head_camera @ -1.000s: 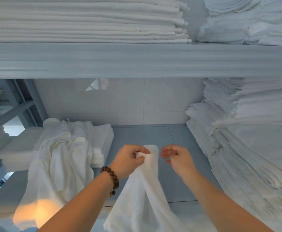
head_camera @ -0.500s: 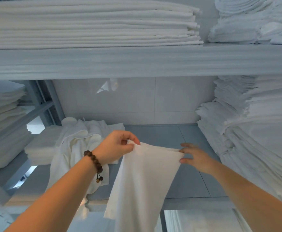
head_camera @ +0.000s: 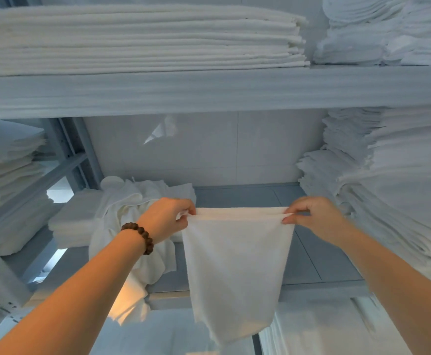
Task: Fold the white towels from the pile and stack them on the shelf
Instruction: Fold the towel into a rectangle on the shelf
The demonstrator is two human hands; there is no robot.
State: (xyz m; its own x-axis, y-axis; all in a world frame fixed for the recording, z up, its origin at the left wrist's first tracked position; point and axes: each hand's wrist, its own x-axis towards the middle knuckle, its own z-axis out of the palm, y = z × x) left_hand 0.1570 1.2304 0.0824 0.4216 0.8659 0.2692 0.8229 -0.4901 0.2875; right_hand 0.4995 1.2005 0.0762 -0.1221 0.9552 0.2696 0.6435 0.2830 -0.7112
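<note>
Towel hangs mid-frame, your left hand and right hand pinching its corners; loose pile lower left still waits.

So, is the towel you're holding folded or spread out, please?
Spread out: the left hand and right hand pinch the towel by its top corners; it hangs flat.

A towel hung before the shelf, its top corners pinched between the left hand and the right hand. Behind the left hand, the loose pile lay over a folded stack. A tall stack stood at right, and a flat stack lay on the upper shelf.
</note>
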